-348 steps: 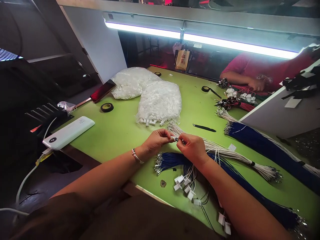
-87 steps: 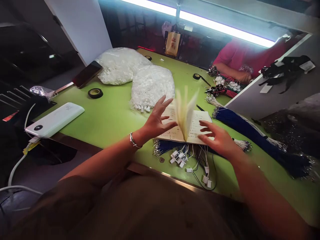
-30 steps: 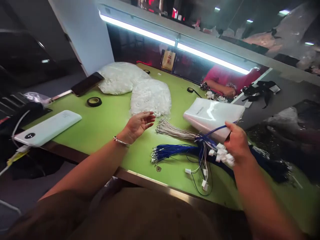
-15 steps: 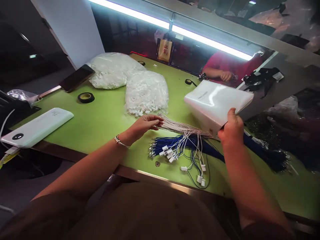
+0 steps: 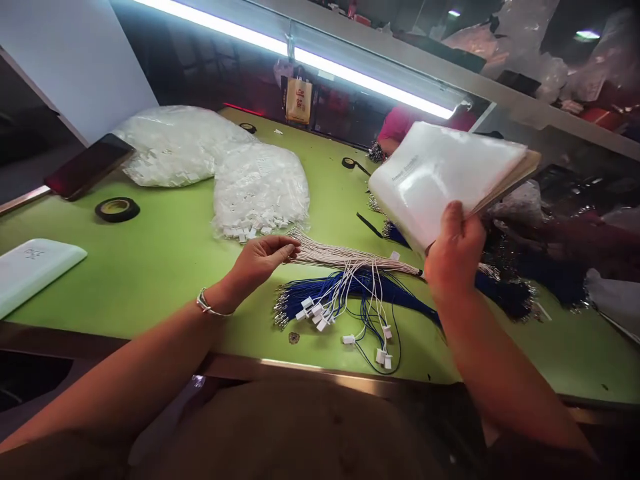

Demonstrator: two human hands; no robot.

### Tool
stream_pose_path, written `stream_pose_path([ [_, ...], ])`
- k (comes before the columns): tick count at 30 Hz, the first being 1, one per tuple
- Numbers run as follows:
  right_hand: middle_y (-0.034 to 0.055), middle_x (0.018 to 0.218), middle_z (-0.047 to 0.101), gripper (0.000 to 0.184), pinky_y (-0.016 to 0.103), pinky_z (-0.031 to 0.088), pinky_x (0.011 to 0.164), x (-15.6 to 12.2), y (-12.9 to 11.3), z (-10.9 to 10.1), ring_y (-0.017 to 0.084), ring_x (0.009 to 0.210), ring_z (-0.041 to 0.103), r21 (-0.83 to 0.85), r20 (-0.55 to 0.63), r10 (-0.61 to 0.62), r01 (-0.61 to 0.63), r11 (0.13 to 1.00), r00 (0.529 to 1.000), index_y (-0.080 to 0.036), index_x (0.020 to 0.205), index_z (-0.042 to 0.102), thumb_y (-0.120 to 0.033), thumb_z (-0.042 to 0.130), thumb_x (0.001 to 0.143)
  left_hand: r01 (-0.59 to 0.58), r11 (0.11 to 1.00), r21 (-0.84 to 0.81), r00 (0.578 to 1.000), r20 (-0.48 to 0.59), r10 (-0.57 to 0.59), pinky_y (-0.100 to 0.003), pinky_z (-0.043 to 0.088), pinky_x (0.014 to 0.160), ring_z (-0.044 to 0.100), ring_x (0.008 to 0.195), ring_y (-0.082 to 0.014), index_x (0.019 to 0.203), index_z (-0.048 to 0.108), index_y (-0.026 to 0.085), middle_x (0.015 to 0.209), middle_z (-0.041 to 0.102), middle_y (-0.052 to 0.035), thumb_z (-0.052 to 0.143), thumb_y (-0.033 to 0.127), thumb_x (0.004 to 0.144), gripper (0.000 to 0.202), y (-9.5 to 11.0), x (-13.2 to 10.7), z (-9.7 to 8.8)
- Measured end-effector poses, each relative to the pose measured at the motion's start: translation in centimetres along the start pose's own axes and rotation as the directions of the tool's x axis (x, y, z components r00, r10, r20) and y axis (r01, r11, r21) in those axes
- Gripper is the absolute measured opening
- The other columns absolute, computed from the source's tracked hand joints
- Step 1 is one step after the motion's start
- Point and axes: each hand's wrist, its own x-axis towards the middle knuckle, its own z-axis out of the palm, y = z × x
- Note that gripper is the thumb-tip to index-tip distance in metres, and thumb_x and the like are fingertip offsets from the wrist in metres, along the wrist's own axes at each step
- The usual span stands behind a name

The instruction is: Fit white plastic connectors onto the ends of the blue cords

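Observation:
My right hand (image 5: pixel 456 250) grips the lower edge of a white, glossy-covered notebook (image 5: pixel 440 173), tilted above the table; brownish page edges show on its right side. My left hand (image 5: pixel 267 260) has thumb and fingers pinched together at the left ends of a bundle of white wires (image 5: pixel 345 255). Just in front lies a bundle of blue wires (image 5: pixel 400 293) with bare metal terminals at its left end. Across it hang several white and blue leads with white connectors (image 5: pixel 320 315). The right end of the blue bundle is hidden by my right forearm.
Clear bags of small white connectors (image 5: pixel 263 187) lie on the green table (image 5: pixel 150 267). Black tape (image 5: pixel 117 209), a phone (image 5: pixel 90 167) and a white power bank (image 5: pixel 43 267) are leftward. More blue wires (image 5: pixel 505 293) lie rightward. A person in pink (image 5: pixel 397 123) is opposite.
My right hand has raised and tilted the notebook, baring its page edges and the wires behind it. My left fingers have drawn together at the white wire ends. The view has turned right.

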Motion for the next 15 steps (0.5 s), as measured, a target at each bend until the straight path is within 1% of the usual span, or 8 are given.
stream_pose_path([
  [1, 0.0207, 0.101, 0.069, 0.06, 0.048, 0.051, 0.093, -2.0, -0.5, 0.8, 0.028, 0.104, 0.065, -0.049, -0.01, -0.005, 0.005, 0.999, 1.0, -0.008, 0.108, 0.065, -0.055, 0.029, 0.099, -0.021, 1.0, -0.007, 1.0, -0.012, 0.021, -0.031, 0.053, 0.075, 0.065, 0.076, -0.0176, 0.088, 0.076, 0.014, 0.08, 0.073, -0.0071, 0.079, 0.043, 0.073, 0.033, 0.0, -0.3, 0.3],
  [3, 0.0199, 0.095, 0.07, 0.055, 0.051, 0.051, 0.091, -5.9, -0.6, 2.6, 0.032, 0.101, 0.066, -0.077, 0.165, -0.061, 0.074, 0.994, 0.984, -0.01, 0.107, 0.066, -0.054, 0.035, 0.097, 0.014, 0.998, -0.054, 0.998, 0.058, -0.01, -0.031, 0.053, 0.07, 0.064, 0.071, -0.0175, 0.085, 0.074, 0.013, 0.077, 0.071, -0.0082, 0.077, 0.05, 0.073, 0.039, -0.5, -0.7, 1.2],
  [5, 0.0216, 0.118, 0.066, 0.053, 0.051, 0.048, 0.1, -9.2, 0.6, 4.9, 0.032, 0.119, 0.06, -0.027, 0.421, -0.139, 0.166, 0.986, 0.896, -0.012, 0.128, 0.058, -0.048, 0.034, 0.097, 0.108, 0.992, -0.071, 0.966, 0.241, -0.088, -0.033, 0.054, 0.072, 0.066, 0.077, -0.0189, 0.094, 0.074, 0.013, 0.084, 0.072, -0.0105, 0.069, 0.052, 0.08, 0.041, -2.0, -0.2, 2.4],
  [6, 0.0217, 0.133, 0.059, 0.056, 0.053, 0.044, 0.105, -10.5, 1.5, 6.3, 0.033, 0.128, 0.054, -0.012, 0.527, -0.167, 0.203, 0.979, 0.833, -0.014, 0.138, 0.051, -0.047, 0.034, 0.096, 0.141, 0.988, -0.065, 0.958, 0.259, -0.12, -0.034, 0.054, 0.075, 0.066, 0.081, -0.0194, 0.096, 0.074, 0.014, 0.087, 0.072, -0.0107, 0.066, 0.049, 0.083, 0.039, -2.9, 0.5, 2.8],
  [7, 0.0204, 0.143, 0.052, 0.059, 0.056, 0.042, 0.107, -11.6, 2.4, 7.7, 0.033, 0.134, 0.049, -0.009, 0.616, -0.183, 0.238, 0.971, 0.767, -0.015, 0.144, 0.044, -0.046, 0.033, 0.095, 0.165, 0.986, -0.037, 0.966, 0.206, -0.154, -0.034, 0.054, 0.078, 0.066, 0.082, -0.0195, 0.092, 0.074, 0.013, 0.086, 0.073, -0.0103, 0.064, 0.045, 0.084, 0.034, -3.5, 1.3, 2.9],
  [9, 0.0192, 0.153, 0.04, 0.063, 0.063, 0.032, 0.112, -12.9, 3.6, 10.1, 0.035, 0.143, 0.036, -0.088, 0.687, -0.151, 0.288, 0.953, 0.711, -0.017, 0.152, 0.034, -0.045, 0.034, 0.095, 0.205, 0.977, 0.055, 0.972, 0.109, -0.21, -0.036, 0.054, 0.079, 0.065, 0.08, -0.0205, 0.081, 0.074, 0.011, 0.082, 0.073, -0.0089, 0.065, 0.034, 0.082, 0.025, -3.7, 2.6, 2.6],
  [12, 0.021, 0.158, 0.031, 0.067, 0.064, 0.026, 0.114, -13.4, 2.5, 11.6, 0.035, 0.148, 0.026, -0.2, 0.753, -0.067, 0.324, 0.925, 0.655, -0.015, 0.156, 0.026, -0.041, 0.037, 0.095, 0.155, 0.975, 0.161, 0.987, 0.008, -0.159, -0.038, 0.052, 0.074, 0.066, 0.076, -0.0213, 0.077, 0.074, 0.011, 0.075, 0.071, -0.006, 0.063, 0.03, 0.08, 0.023, -0.7, 2.0, 0.8],
  [15, 0.0243, 0.16, 0.023, 0.073, 0.066, 0.021, 0.115, -13.4, -0.7, 10.7, 0.038, 0.149, 0.02, -0.228, 0.854, 0.0, 0.374, 0.899, 0.52, -0.012, 0.156, 0.026, -0.04, 0.047, 0.093, -0.022, 0.984, 0.176, 0.998, -0.053, 0.032, -0.044, 0.049, 0.091, 0.065, 0.094, -0.0227, 0.09, 0.074, 0.019, 0.087, 0.071, -0.0067, 0.051, 0.035, 0.09, 0.028, 2.8, -0.2, -1.0],
])
